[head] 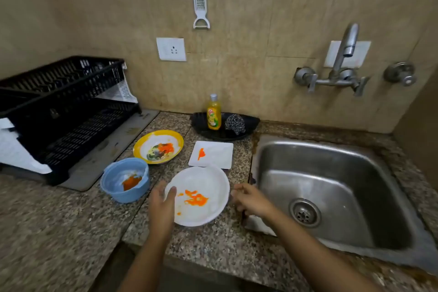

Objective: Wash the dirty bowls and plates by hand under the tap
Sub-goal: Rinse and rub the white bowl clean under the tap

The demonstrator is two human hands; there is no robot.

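- The round white plate (201,194), smeared orange, lies on the granite tabletop (59,225) near its front edge, just left of the sink (331,197)
- The left hand (162,208) grips the plate's left rim, thumb over the top of the rim
- The right hand (251,201) is loosely open at the plate's right rim, fingers curled; whether it touches the rim cannot be told
- The square white plate (212,154) sits just behind the round one, its near edge partly covered by it
- The yellow-rimmed plate (158,146) and the blue bowl (125,180) sit to the left, near each other, both soiled
- A black tray (246,123) at the back edge against the wall carries the soap bottle (214,114) and the steel scrubber (234,124)
- The sink basin is bare down to its drain, with the tap (346,54) on the wall above it
- The black dish rack (61,111) fills the tabletop's back left corner
- Open granite lies along the front left of the tabletop
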